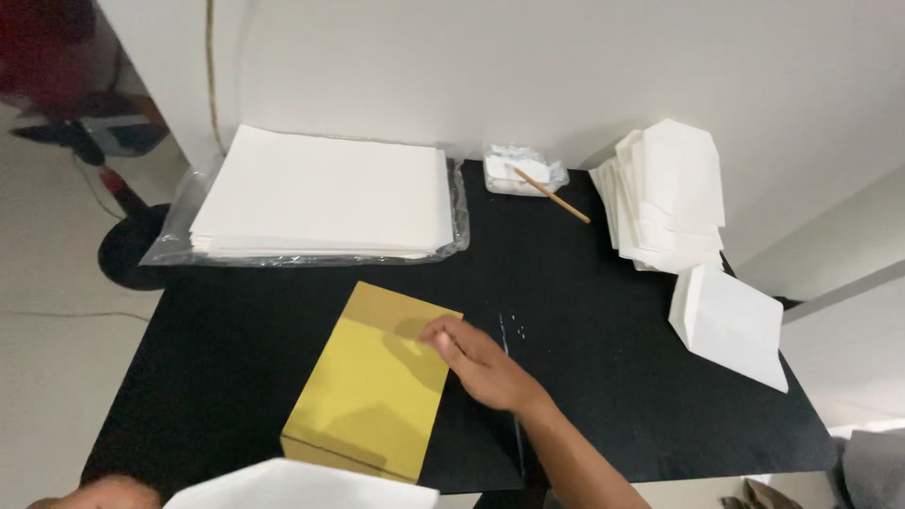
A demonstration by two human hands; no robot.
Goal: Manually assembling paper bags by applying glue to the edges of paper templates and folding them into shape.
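Right hand (483,363) resting on yellow box (372,386) at middle of black tabletop (603,377), fingers (441,336) loosely bent on its right edge, pinching nothing. Left hand (99,492) under white sheet (302,485), grip not visible.

Yellow box (372,386): lower centre of the frame, a flat rectangular carton lying on the black table, plain mustard-yellow top, darker along its near side; fingertips of the right hand (481,363) rest on its right edge.
Clear plastic wrap (174,221): upper left, a transparent bag spread open beneath a stack of white sheets.
Labels, signs, screens: none in view.
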